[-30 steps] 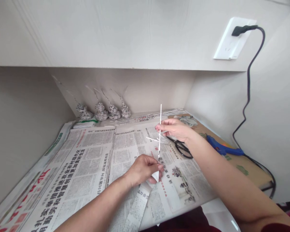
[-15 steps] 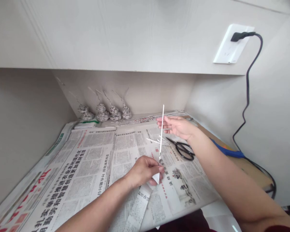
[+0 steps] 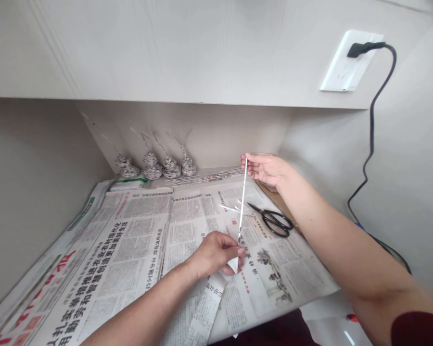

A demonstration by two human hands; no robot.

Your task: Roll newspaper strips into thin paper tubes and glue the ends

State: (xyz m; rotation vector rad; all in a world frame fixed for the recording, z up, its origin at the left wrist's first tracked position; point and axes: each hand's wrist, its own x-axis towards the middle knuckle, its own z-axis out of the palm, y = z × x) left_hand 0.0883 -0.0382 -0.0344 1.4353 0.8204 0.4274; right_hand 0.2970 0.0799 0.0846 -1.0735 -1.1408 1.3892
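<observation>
A newspaper strip (image 3: 211,307) is partly rolled into a thin white paper tube (image 3: 243,197) that stands nearly upright. My left hand (image 3: 220,254) pinches it low down, where the flat strip turns into the tube. Up at the tube's tip, my right hand (image 3: 261,168) has thumb and fingers closed on the end. Black-handled scissors (image 3: 274,221) lie right of the tube, on the newspaper sheets (image 3: 187,216). Several short white paper sticks (image 3: 231,208) lie just behind the tube.
Several woven paper gourd shapes (image 3: 171,168) stand at the back left, thin stems up. Beside them lies a bundle of long paper tubes (image 3: 209,178). A black cable (image 3: 371,129) hangs from the wall socket (image 3: 350,62) on the right.
My right hand has risen from beside the tube to its top end and closed on it. My left hand has kept its pinch in about the same place.
</observation>
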